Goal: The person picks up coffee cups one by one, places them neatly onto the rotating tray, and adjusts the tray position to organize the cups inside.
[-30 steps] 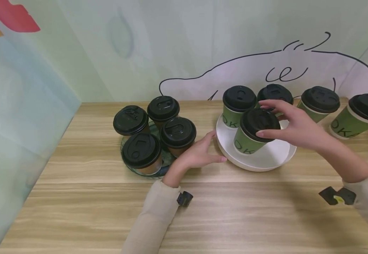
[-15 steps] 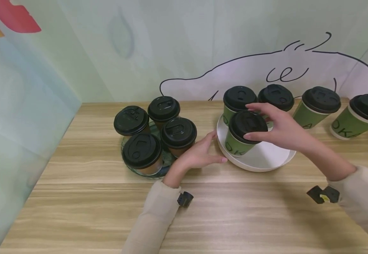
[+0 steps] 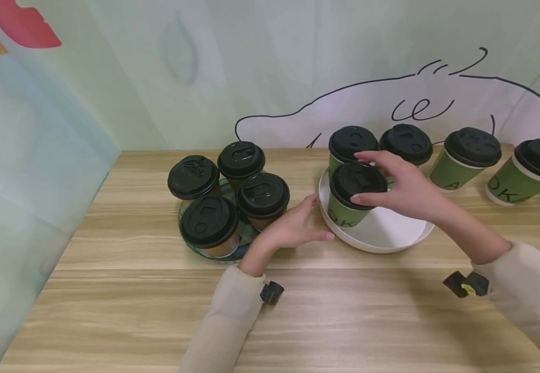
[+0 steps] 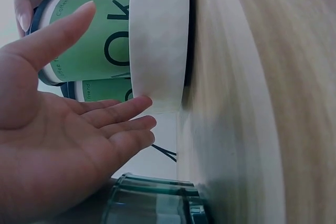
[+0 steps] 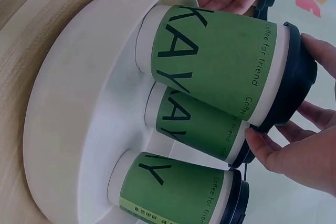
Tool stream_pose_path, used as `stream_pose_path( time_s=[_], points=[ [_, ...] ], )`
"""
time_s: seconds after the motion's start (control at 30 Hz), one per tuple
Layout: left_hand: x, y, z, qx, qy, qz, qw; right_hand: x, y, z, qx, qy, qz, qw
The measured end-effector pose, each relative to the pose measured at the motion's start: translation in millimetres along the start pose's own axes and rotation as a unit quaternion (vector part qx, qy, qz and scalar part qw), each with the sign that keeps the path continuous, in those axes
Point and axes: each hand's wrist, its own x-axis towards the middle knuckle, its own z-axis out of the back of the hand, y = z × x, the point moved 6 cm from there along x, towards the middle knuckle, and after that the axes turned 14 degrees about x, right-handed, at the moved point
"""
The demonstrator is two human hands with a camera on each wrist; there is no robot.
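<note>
My right hand (image 3: 402, 186) grips a green paper coffee cup (image 3: 346, 214) by its black lid, thumb in front and fingers behind. This cup stands at the left side of a round white tray (image 3: 400, 225), its base at the tray floor in the right wrist view. Behind it in the tray are two more green lidded cups, the back-left cup (image 3: 353, 141) and the back-right cup (image 3: 407, 142). My left hand (image 3: 293, 226) is spread at the tray's left edge, fingertips against the outer wall; in the left wrist view its palm holds nothing.
Left of the tray, several brown lidded cups (image 3: 209, 223) crowd a greenish glass plate (image 3: 245, 239), close to my left wrist. Two green cups stand on the wooden table to the right: a nearer one (image 3: 456, 168) and a far-right one (image 3: 514, 178). A printed wall rises behind.
My right hand has moved left with the green cup, from the tray's middle to its left side, closer to the back-left cup. My left hand has stayed put.
</note>
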Motion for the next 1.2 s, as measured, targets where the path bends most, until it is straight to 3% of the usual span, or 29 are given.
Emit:
stream_pose_path(
  time_s=[0.37,0.67,1.2],
  points=[
    [0.0,-0.1,0.2,0.004,0.002,-0.008,1.0,1.5,1.0,-3.5,-0.01,0.003,0.028,0.9996],
    [-0.2,-1.1,1.0,0.007,0.009,-0.008,0.9999,-1.7,2.9,5.7,0.031,-0.002,0.044,0.9985],
    [-2.1,-3.7,5.1,0.002,0.008,-0.023,0.9997,-12.3,-7.9,29.7,0.021,-0.039,0.002,0.999]
  ],
)
